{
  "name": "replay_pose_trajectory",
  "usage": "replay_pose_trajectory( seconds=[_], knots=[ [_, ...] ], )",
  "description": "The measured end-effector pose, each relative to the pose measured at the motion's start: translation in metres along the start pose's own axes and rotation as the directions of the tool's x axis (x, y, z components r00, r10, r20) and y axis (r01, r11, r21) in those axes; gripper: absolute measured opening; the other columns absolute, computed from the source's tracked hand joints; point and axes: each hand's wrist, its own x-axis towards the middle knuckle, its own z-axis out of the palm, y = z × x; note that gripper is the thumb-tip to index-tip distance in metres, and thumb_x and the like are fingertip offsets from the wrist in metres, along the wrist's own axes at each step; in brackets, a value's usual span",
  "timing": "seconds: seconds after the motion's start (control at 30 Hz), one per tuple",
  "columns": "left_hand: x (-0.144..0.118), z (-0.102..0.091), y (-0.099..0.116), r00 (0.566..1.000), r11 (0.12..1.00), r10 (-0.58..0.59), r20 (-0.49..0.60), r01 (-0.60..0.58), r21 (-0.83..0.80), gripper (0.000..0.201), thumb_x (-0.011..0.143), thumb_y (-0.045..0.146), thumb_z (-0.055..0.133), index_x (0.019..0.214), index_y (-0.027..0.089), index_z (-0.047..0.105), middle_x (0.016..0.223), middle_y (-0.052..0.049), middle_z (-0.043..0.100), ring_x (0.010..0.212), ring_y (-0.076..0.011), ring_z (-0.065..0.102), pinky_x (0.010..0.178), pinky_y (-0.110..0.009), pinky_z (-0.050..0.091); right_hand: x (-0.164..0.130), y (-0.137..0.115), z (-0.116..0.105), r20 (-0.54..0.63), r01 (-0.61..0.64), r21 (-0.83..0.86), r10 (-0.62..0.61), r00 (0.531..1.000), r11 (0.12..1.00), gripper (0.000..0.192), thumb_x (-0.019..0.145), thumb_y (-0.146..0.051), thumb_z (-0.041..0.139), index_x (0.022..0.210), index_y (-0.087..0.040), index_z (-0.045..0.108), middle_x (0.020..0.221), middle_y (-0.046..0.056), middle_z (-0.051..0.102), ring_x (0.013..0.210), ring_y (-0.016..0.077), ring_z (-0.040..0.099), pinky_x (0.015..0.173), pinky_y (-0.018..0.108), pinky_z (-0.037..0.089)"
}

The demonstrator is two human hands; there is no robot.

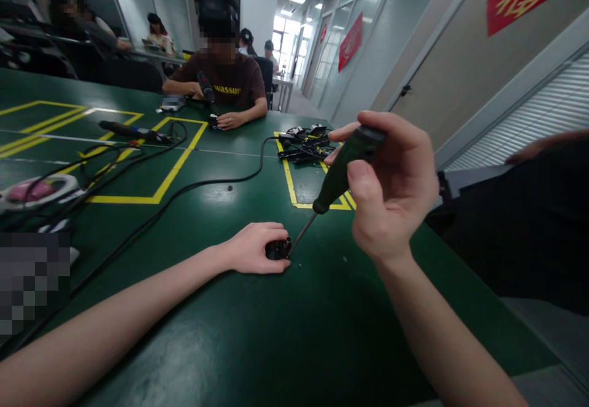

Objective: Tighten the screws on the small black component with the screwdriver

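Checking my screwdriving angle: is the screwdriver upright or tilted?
Tilted. The screwdriver slants from the right hand down-left, its tip at the small black part that the left hand holds on the table.

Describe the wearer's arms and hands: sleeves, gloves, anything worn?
Both forearms are bare as far as the frame shows, no sleeves in view. The left hand and right hand have no gloves; no watch, ring or wristband is visible.
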Motion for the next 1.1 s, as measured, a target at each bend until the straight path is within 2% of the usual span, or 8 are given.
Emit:
replay_pose_trajectory(
  seconds=[0.2,0.47,0.67,0.8,1.0,1.1],
  knots=[
    [0.0,-0.002,0.003,1.0,1.0,0.009,0.026,-0.01,0.016,0.024,0.086,0.042,0.066,0.083,0.018,0.062,0.083,-0.002,0.059,0.072,-0.0166,0.058,0.067,-0.027,0.043,0.0,0.001,-0.001,-0.002,0.014,0.04,-0.014,1.0,0.999,0.03,0.097,-0.029,0.065,0.126,-0.028,0.068,0.112,0.004,0.072,0.098,0.0223,0.073,0.079,0.038,0.061],
    [0.0,-0.001,0.004,0.999,0.999,0.018,0.026,-0.019,0.047,0.025,0.087,0.042,0.064,0.079,0.019,0.059,0.079,-0.002,0.058,0.07,-0.016,0.056,0.065,-0.027,0.04,0.0,0.001,0.001,-0.041,0.0,0.0,0.0,0.999,1.0,0.037,0.087,-0.027,0.078,0.123,-0.032,0.072,0.111,0.005,0.07,0.093,0.0242,0.072,0.078,0.041,0.063],
    [0.0,-0.001,0.001,0.999,0.999,0.026,0.025,-0.027,0.035,0.023,0.086,0.04,0.066,0.079,0.018,0.061,0.079,-0.002,0.058,0.069,-0.0156,0.056,0.065,-0.026,0.041,0.001,0.004,-0.002,-0.038,0.048,-0.093,-0.052,0.998,0.995,0.032,0.091,-0.03,0.075,0.123,-0.032,0.071,0.113,0.006,0.066,0.105,0.0266,0.069,0.077,0.038,0.063],
    [0.0,0.0,0.001,0.999,1.0,0.018,0.029,-0.018,0.019,0.024,0.087,0.041,0.067,0.079,0.018,0.062,0.079,-0.002,0.059,0.07,-0.0155,0.056,0.066,-0.026,0.042,0.0,0.006,-0.001,-0.03,0.048,-0.111,-0.052,0.998,0.993,0.034,0.092,-0.033,0.073,0.126,-0.032,0.07,0.112,0.006,0.066,0.1,0.0261,0.069,0.076,0.039,0.063],
    [0.002,-0.004,-0.002,0.998,0.991,-0.047,0.043,0.052,-0.122,0.027,0.08,0.042,0.076,0.082,0.016,0.07,0.081,-0.002,0.062,0.072,-0.0149,0.057,0.068,-0.026,0.044,-0.001,0.006,0.0,-0.02,0.016,-0.056,-0.018,1.0,0.998,0.039,0.092,-0.032,0.071,0.131,-0.031,0.068,0.11,0.007,0.066,0.088,0.0241,0.068,0.075,0.042,0.062],
    [0.003,-0.015,-0.009,0.983,0.95,-0.103,0.149,0.142,-0.277,0.031,0.072,0.037,0.083,0.094,0.016,0.076,0.084,0.0,0.063,0.073,-0.0141,0.056,0.067,-0.026,0.045,-0.001,0.005,0.0,-0.033,-0.004,-0.058,0.002,0.999,0.998,0.037,0.091,-0.034,0.073,0.128,-0.031,0.07,0.11,0.008,0.067,0.087,0.0241,0.067,0.075,0.041,0.062]
  ],
)
